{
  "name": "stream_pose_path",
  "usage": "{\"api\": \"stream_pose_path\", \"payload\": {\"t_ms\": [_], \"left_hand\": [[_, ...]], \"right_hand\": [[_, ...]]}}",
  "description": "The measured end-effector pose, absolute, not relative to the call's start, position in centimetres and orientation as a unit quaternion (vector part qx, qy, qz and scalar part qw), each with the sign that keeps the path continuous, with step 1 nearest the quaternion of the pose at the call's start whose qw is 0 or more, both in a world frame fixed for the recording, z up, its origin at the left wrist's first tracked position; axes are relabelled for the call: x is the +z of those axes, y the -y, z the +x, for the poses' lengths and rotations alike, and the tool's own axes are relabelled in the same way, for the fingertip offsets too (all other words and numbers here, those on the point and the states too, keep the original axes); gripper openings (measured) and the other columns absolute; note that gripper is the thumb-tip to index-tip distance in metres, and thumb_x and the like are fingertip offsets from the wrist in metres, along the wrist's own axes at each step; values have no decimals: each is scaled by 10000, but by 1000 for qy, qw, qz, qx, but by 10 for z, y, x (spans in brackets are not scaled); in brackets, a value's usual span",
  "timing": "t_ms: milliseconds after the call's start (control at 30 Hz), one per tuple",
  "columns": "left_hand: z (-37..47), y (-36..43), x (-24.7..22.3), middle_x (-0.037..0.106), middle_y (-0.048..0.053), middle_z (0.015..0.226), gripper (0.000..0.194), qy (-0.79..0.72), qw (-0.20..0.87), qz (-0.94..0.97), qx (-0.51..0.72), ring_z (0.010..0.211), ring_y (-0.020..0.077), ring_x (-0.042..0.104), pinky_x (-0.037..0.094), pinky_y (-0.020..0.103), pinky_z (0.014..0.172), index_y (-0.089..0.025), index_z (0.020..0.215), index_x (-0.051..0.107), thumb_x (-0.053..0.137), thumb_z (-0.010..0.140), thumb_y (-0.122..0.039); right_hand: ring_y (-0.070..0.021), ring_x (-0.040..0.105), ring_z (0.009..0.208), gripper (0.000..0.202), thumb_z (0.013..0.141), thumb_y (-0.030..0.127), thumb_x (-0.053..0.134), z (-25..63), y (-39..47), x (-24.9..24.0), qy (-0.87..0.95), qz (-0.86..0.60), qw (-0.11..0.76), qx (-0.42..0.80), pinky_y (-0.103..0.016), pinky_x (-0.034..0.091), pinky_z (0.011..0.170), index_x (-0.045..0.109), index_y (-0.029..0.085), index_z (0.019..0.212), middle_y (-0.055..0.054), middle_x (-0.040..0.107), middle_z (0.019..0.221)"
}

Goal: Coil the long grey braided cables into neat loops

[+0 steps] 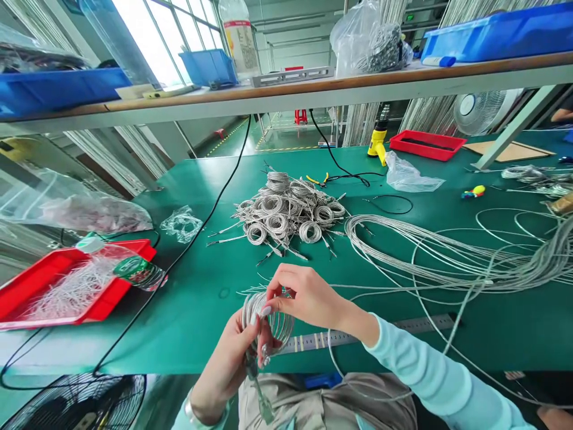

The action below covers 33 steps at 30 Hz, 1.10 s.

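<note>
At the table's front edge my left hand (235, 346) is closed round a coil of pale grey cable (283, 322), thumb on its near side. Thumb and fingers of my right hand (298, 292) pinch the top left of the same coil, touching my left thumb. A cable end with a connector (264, 406) hangs below the left hand. Beyond the hands lies a pile of small tied cable coils (286, 209). A steel ruler (322, 340) rests flat, partly behind the coil and the right forearm.
A red tray of white ties (96, 307) and a bottle (141, 272) stand left. Long loose cables (430, 251) cover the right. Farther back are a yellow heat gun (378, 143), a red tray (427, 152) and a raised shelf (286, 92). A black cord (201, 230) crosses the left side.
</note>
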<state>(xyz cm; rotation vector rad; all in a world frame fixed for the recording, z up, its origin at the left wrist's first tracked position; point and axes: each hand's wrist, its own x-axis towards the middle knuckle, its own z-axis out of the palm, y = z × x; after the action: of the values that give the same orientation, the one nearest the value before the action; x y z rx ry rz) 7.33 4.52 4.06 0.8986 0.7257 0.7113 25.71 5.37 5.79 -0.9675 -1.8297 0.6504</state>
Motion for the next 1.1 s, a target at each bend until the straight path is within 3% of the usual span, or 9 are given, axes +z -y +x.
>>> {"api": "stream_pose_path", "payload": {"t_ms": [167,267,400,500,600,800,900,1033,1100], "left_hand": [[66,-44,36,501,-52,404,329,-298,835,361,288,325,32,401,515,213,540,-139,795,638,733,762,-452],[58,-48,40,399,-99,382,290,-303,825,290,378,323,14,371,512,183,513,-143,741,614,789,721,-374],[42,-55,51,387,-119,396,348,-347,777,223,476,331,6,353,505,165,482,-128,743,604,873,607,-303],[35,-57,54,411,-115,411,360,-374,744,231,503,342,10,361,517,177,493,-133,744,614,887,577,-297],[34,-59,51,477,-89,453,368,-403,702,279,516,384,33,432,520,180,512,-140,753,627,877,585,-351],[40,-59,42,653,9,582,390,-466,612,381,513,539,138,609,520,210,549,-153,751,644,854,583,-435],[44,-57,39,693,56,652,369,-499,580,441,470,624,174,635,531,243,623,-142,764,669,809,641,-461],[49,-55,37,626,27,590,362,-521,555,505,407,517,129,520,426,204,471,-136,692,666,804,639,-467],[50,-55,37,600,20,576,377,-504,561,530,387,514,124,492,405,203,466,-138,668,652,788,651,-489]], "right_hand": [[-71,509,560,331,848,482,638,261,-64,56,681,-433,475,350,-194,393,524,635,156,787,11,622,737],[-64,514,496,293,854,451,636,273,-61,49,654,-451,468,386,-188,384,463,624,159,839,4,636,749],[-67,536,477,152,862,330,624,291,-48,35,626,-514,442,386,-192,419,442,611,186,908,-4,650,824],[-89,557,522,87,876,283,604,297,-38,26,631,-564,425,319,-219,453,494,625,204,905,2,655,817],[-100,555,577,62,878,182,576,290,-29,24,695,-581,385,174,-238,416,526,628,193,846,-4,649,863],[-168,499,631,210,908,88,458,254,-16,34,834,-453,293,-120,-298,282,511,564,159,741,-29,569,710],[-165,458,612,245,931,157,487,242,-15,46,864,-391,287,-131,-310,245,503,530,173,690,-17,555,694],[-145,469,640,268,962,246,495,237,-24,56,864,-368,330,-99,-290,248,519,571,181,713,-6,588,736],[-133,480,637,259,964,284,507,237,-32,56,853,-376,349,-92,-283,245,523,597,196,737,5,596,732]]}}
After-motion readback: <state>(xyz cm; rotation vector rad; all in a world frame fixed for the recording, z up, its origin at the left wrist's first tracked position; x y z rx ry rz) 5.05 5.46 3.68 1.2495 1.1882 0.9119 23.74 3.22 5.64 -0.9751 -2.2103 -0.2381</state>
